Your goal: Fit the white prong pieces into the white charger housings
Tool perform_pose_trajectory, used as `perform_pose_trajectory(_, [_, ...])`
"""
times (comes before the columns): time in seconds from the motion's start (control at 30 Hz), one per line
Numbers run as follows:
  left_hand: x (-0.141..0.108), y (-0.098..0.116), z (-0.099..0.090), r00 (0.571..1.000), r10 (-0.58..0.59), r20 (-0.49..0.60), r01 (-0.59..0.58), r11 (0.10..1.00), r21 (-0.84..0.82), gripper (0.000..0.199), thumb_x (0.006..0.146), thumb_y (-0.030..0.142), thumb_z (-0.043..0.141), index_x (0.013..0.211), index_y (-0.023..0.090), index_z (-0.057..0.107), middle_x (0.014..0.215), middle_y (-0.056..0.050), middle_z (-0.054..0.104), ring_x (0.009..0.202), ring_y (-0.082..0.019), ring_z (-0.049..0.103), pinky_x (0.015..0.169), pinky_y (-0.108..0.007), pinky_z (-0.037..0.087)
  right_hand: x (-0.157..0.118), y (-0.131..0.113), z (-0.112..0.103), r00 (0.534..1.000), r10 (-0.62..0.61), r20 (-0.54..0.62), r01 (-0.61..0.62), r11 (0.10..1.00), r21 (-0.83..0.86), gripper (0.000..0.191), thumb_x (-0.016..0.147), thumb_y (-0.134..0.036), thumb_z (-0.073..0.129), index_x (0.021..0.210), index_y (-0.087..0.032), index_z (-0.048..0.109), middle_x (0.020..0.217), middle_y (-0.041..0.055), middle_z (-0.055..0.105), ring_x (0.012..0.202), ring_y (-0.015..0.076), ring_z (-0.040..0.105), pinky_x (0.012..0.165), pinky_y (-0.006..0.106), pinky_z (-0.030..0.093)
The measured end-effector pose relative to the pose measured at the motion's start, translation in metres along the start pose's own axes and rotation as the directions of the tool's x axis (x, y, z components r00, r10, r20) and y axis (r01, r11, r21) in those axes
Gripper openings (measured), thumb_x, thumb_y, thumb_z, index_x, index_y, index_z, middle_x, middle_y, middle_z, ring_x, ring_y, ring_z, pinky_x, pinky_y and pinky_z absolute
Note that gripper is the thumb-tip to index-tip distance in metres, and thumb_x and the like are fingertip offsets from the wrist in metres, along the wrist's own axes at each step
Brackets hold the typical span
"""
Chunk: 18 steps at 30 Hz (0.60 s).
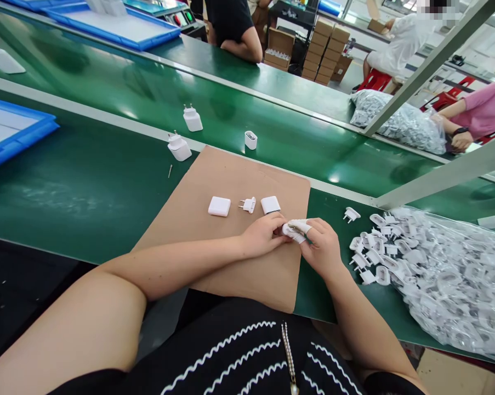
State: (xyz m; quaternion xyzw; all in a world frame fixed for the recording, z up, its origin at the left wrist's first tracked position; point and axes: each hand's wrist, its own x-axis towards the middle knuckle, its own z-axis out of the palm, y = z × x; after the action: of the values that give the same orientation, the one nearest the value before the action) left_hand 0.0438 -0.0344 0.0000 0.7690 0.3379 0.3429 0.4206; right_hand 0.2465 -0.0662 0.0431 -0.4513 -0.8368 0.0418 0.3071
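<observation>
Piece (pixel 287 229) mostly hidden, gripped in fingers of left hand (pixel 260 236) and right hand (pixel 324 248); shape unclear.

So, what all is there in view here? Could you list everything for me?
white part: one, white, between the hands, partly hidden
white blocks: two, white, on the cardboard
plug piece: one, white, between the blocks
cardboard: one sheet, brown, ahead
plug-topped blocks: two, white, beyond the cardboard
oval shell: one, white, on the green strip
thin pin: one, metallic, left
loose plug pieces: many, white, right
filled bags: two, clear, near right and far right
trays: several, blue-rimmed, left
cartons: many, brown, background
stools: several, red, background
other people: at least three, background
left hand: one, bare, centre
right hand: one, white-covered fingertips, centre right
</observation>
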Motion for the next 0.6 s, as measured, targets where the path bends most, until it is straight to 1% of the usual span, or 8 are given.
perform_pose_trajectory(0.1, [0.000, 0.001, 0.000, 1.000, -0.010, 0.003, 0.010, 1.000, -0.001, 0.017, 0.093, 0.034, 0.070, 0.096, 0.018, 0.068, 0.095, -0.005, 0.064, 0.081, -0.018, 0.060, 0.077, -0.032, 0.053, 0.003, -0.003, -0.001, 0.995, 0.053, 0.085, -0.044, 0.994, -0.100, 0.021, 0.096, -0.019, 0.059, 0.099, -0.025, 0.079, 0.099, 0.0078, 0.079, 0.093, 0.0265, 0.069, 0.081, 0.039, 0.054])
perform_pose_trajectory(0.17, [0.000, 0.001, -0.001, 1.000, -0.019, 0.006, 0.019, 1.000, 0.000, 0.016, 0.093, 0.034, 0.071, 0.095, 0.018, 0.068, 0.096, -0.006, 0.063, 0.080, -0.018, 0.061, 0.076, -0.033, 0.052, 0.006, -0.005, -0.001, 0.989, 0.084, 0.121, -0.071, 0.991, -0.111, 0.021, 0.093, -0.017, 0.058, 0.092, -0.025, 0.078, 0.099, 0.0082, 0.079, 0.096, 0.0277, 0.068, 0.084, 0.041, 0.053])
perform_pose_trajectory(0.27, [0.000, 0.001, -0.001, 1.000, -0.022, 0.010, 0.022, 1.000, 0.003, 0.016, 0.092, 0.033, 0.072, 0.093, 0.018, 0.068, 0.096, -0.006, 0.063, 0.081, -0.018, 0.061, 0.076, -0.033, 0.051, 0.011, -0.006, -0.002, 0.986, 0.085, 0.146, -0.073, 0.994, -0.086, 0.022, 0.087, -0.013, 0.059, 0.087, -0.027, 0.076, 0.095, 0.0065, 0.078, 0.096, 0.0273, 0.067, 0.097, 0.043, 0.051])
perform_pose_trajectory(0.37, [0.002, -0.001, -0.002, 1.000, -0.017, 0.007, 0.017, 1.000, -0.002, 0.018, 0.090, 0.034, 0.073, 0.090, 0.017, 0.068, 0.091, -0.005, 0.063, 0.081, -0.019, 0.060, 0.075, -0.033, 0.050, 0.011, -0.005, 0.000, 0.990, 0.089, 0.113, -0.076, 0.991, -0.114, 0.024, 0.082, -0.010, 0.059, 0.086, -0.028, 0.075, 0.092, 0.0033, 0.077, 0.088, 0.0241, 0.067, 0.112, 0.046, 0.044])
perform_pose_trajectory(0.47, [0.006, -0.001, -0.001, 1.000, -0.026, -0.012, 0.026, 1.000, 0.000, 0.021, 0.088, 0.036, 0.075, 0.086, 0.017, 0.067, 0.084, -0.004, 0.061, 0.077, -0.017, 0.058, 0.072, -0.031, 0.048, 0.006, -0.004, 0.003, 0.992, 0.118, 0.045, -0.112, 0.987, -0.115, 0.025, 0.080, -0.011, 0.060, 0.087, -0.028, 0.076, 0.092, 0.0022, 0.078, 0.084, 0.0229, 0.067, 0.119, 0.049, 0.037])
perform_pose_trajectory(0.53, [0.006, 0.001, -0.001, 0.999, -0.049, -0.016, 0.049, 0.999, 0.001, 0.023, 0.086, 0.036, 0.077, 0.083, 0.016, 0.066, 0.081, -0.003, 0.061, 0.074, -0.016, 0.056, 0.069, -0.030, 0.047, 0.002, -0.003, 0.006, 0.990, 0.138, 0.018, -0.136, 0.988, -0.069, 0.027, 0.079, -0.012, 0.061, 0.092, -0.029, 0.077, 0.090, 0.0016, 0.077, 0.081, 0.0224, 0.067, 0.123, 0.051, 0.032])
perform_pose_trajectory(0.6, [0.006, 0.007, -0.001, 0.996, -0.086, 0.000, 0.086, 0.996, 0.008, 0.022, 0.084, 0.034, 0.078, 0.081, 0.016, 0.066, 0.079, -0.002, 0.062, 0.071, -0.016, 0.056, 0.067, -0.029, 0.045, 0.000, -0.001, 0.009, 0.984, 0.176, -0.002, -0.176, 0.984, 0.032, 0.025, 0.080, -0.017, 0.065, 0.099, -0.030, 0.077, 0.087, 0.0011, 0.076, 0.082, 0.0229, 0.068, 0.125, 0.053, 0.028])
